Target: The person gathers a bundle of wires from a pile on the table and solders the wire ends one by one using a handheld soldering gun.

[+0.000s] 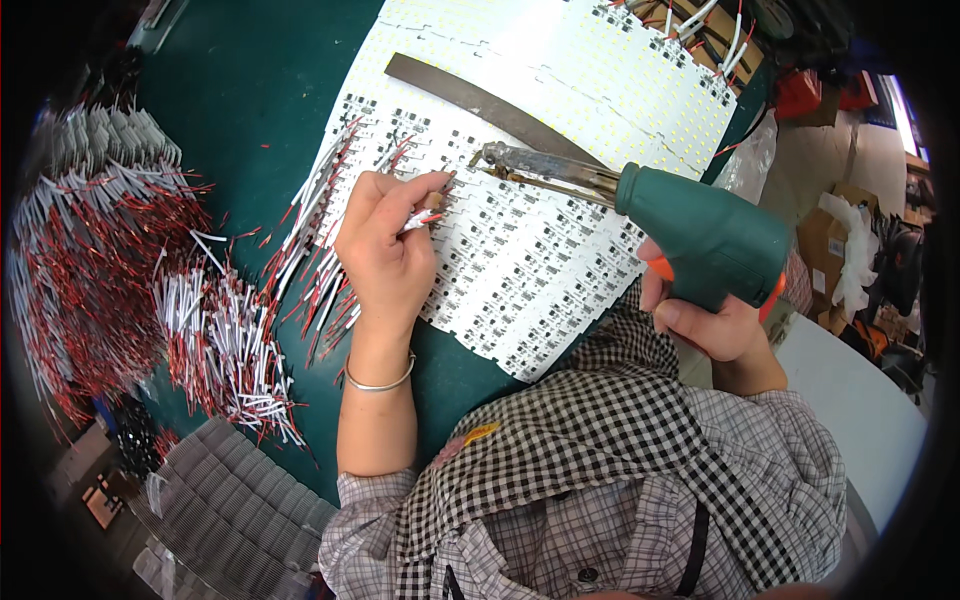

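Note:
My right hand [722,328] is wrapped round the handle of a green soldering gun [710,230] with an orange trigger. Its metal tip points left, over a sheet of white circuit boards [545,255] with rows of small dark components. My left hand [388,245] is closed at the left part of that sheet, its fingertips close to the tip. Between its fingers is a short white wire [420,219] with red showing at the end. More white and red wires [325,265] lie along the sheet's left edge, some apparently joined to the boards.
A brown curved strip [480,105] lies across the boards, behind the gun's tip. On the green table [240,90], loose wires [225,350] are heaped at left beside a larger stack of wired pieces [90,270]. Grey ribbed strips [235,500] sit at lower left. Cartons [825,250] stand at right.

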`<state>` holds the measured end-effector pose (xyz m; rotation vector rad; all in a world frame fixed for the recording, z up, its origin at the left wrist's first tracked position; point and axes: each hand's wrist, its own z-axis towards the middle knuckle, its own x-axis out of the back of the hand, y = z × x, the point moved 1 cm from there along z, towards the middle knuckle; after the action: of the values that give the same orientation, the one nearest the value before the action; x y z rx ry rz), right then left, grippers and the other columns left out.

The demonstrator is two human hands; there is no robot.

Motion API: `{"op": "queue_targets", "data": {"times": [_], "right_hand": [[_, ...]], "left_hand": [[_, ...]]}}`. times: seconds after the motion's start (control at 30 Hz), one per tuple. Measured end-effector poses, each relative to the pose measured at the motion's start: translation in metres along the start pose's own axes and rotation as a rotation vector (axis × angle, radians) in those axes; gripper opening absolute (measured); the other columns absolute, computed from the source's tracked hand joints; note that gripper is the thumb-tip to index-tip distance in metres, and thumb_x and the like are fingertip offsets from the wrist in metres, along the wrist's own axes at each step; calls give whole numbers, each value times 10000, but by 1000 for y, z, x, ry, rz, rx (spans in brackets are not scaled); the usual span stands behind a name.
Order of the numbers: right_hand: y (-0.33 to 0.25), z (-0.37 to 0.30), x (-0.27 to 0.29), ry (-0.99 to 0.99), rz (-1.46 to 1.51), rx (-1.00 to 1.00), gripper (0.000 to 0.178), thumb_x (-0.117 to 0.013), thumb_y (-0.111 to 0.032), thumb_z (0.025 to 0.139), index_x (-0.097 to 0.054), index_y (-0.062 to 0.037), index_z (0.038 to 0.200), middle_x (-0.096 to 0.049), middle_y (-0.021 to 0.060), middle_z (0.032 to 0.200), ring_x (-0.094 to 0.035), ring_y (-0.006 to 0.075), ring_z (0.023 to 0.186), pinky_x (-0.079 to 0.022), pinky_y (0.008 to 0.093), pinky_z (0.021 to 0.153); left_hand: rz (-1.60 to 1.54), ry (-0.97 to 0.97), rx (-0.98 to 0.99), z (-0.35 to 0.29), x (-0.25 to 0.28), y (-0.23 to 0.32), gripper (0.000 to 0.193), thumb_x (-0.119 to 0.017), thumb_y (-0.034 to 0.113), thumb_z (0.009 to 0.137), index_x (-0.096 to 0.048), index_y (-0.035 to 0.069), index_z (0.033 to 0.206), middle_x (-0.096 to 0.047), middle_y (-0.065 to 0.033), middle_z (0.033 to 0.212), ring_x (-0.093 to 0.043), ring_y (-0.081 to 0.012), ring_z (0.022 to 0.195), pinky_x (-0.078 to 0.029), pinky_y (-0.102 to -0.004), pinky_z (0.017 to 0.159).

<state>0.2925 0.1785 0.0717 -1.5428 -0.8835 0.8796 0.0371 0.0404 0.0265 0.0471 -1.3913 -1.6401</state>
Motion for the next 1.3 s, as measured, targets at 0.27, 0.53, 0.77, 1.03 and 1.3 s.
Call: {"op": "queue_targets", "data": {"times": [0.27, 0.53, 0.77, 1.03, 1.3], "right_hand": [[-6, 3, -9, 25, 74, -57, 326, -613, 27, 814, -532, 26, 1130, -600, 41, 847, -555, 108, 757, -461, 258, 677], [-4, 1, -12, 50, 50, -152, 135, -615, 54, 797, -608, 9, 924, -610, 45, 858, -573, 123, 778, -475, 260, 686], [3, 5, -15, 61, 0, -75, 175, -619, 57, 783, -609, 9, 951, -620, 46, 854, -588, 122, 788, -485, 255, 701], [21, 3, -14, -4, -170, 86, 379, -616, 17, 810, -510, 37, 1173, -607, 117, 850, -546, 117, 622, -469, 240, 563], [0, 8, -14, 126, 67, 15, 391, -666, -41, 762, -515, 46, 1113, -605, 137, 974, -608, 161, 698, -502, 259, 563]], "left_hand": [[-52, -70, 26, 1, 3, -3, 448, -513, -203, 611, -715, 28, 938, -536, -63, 718, -544, -156, 667, -447, -232, 635], [23, -77, -81, -1, -1, -6, 492, -515, -199, 574, -708, 34, 961, -543, -79, 732, -571, -184, 673, -459, -258, 604], [35, -63, -109, 1, -2, -5, 466, -517, -186, 579, -702, 30, 948, -539, -82, 726, -564, -191, 656, -454, -270, 585], [54, -25, -149, -1, -5, -8, 455, -509, -174, 569, -699, 26, 931, -544, -88, 720, -570, -197, 634, -459, -283, 562], [78, -19, -176, -2, -6, -8, 458, -511, -165, 555, -693, 36, 924, -551, -83, 721, -580, -201, 620, -465, -287, 544]]}}
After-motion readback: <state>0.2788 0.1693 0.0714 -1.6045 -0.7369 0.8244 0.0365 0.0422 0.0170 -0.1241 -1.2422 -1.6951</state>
